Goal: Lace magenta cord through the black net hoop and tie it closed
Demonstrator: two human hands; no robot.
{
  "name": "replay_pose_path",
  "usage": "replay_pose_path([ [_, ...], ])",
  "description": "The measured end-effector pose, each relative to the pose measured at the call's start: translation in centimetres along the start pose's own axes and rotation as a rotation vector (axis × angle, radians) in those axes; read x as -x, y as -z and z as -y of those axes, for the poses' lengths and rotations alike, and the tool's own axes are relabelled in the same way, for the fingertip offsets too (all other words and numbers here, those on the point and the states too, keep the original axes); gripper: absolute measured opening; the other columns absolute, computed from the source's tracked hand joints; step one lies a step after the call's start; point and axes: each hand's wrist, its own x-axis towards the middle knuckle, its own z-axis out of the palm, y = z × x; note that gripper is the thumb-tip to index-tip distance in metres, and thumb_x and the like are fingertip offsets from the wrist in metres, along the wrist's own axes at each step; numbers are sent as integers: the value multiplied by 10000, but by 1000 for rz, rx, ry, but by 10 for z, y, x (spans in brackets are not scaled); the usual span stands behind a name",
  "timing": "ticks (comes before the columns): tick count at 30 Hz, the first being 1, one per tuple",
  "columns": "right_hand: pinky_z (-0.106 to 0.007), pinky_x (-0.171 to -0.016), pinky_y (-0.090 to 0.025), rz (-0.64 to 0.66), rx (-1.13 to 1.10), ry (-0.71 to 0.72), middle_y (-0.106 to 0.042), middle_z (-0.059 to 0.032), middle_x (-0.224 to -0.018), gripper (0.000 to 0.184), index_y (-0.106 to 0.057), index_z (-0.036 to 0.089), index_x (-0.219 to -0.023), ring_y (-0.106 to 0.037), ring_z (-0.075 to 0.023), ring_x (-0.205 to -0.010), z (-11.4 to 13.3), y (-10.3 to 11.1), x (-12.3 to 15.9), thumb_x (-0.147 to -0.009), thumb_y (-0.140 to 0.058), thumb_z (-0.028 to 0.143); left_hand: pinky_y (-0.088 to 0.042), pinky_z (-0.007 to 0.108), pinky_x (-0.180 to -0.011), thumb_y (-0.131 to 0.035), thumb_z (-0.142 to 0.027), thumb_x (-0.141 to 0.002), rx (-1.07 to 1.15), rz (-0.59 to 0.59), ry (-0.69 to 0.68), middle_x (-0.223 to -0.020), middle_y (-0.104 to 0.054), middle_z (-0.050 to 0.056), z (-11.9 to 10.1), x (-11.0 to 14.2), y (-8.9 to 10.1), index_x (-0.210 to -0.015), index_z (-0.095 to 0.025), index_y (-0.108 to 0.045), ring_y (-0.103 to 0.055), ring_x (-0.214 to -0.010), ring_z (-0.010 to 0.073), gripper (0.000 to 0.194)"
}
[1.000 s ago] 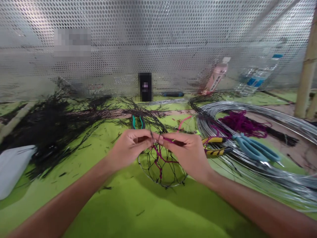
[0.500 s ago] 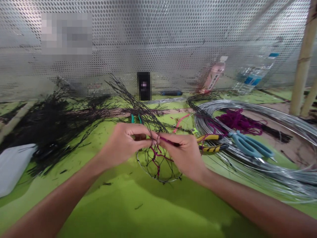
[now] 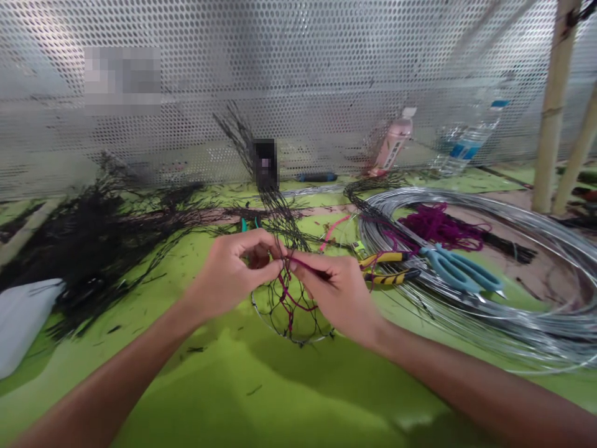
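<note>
Hands meet at centre, fingertip to fingertip, right above a small round frame! Left hand [image 3: 228,270], thumb and forefinger pressed together at the gathered neck of the black netting [image 3: 272,298], other fingers curled in behind; which strands sit in that pinch is hard to make out. Right hand [image 3: 342,286], closed as well, thumb and forefinger nipping the purple cord [image 3: 305,266], which runs back under the palm and trails down through the mesh. Below them the netting spreads to its wire ring [image 3: 301,343], resting on the green sheet [image 3: 209,398], and out of the top comes a spray of black strands [image 3: 282,208], leaning up and away.

Just beyond the left hand, green pliers [image 3: 243,225] peek out. Off the right knuckles, yellow-and-black pliers [image 3: 392,276], then blue scissors [image 3: 443,264] lying across a big coil of silver wire [image 3: 527,330], with a purple yarn heap [image 3: 441,227] inside the loop. Far left, a dark tangle [image 3: 102,230] sprawls beside a white object [image 3: 28,317]. At the back, a pink bottle [image 3: 394,144] and a clear bottle [image 3: 466,148] lean by the perforated sheet [image 3: 298,74].
</note>
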Motion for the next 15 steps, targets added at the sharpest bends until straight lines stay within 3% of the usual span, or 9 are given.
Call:
replay_pose_path([
  [10,-217,-444,-284,36,-47,-41,-628,14,-662,377,-773,187,-1244,-337,-87,-539,-2,-1,-4,-951,-591,339,-493,272,-627,-829,-349,-767,165,40,174,-823,-784,54,24,-7,2,-877,-181,-820,-662,-689,169,200],
  [15,-240,-500,-396,40,-2,-40,-761,-36,-851,381,-763,186,-1261,-475,-111,-597,-4,-1,-5,-955,-578,317,-315,239,-477,-816,-349,-774,177,-18,203,-610,-669,-1,25,-4,-5,-831,-210,-839,-483,-505,111,151],
])
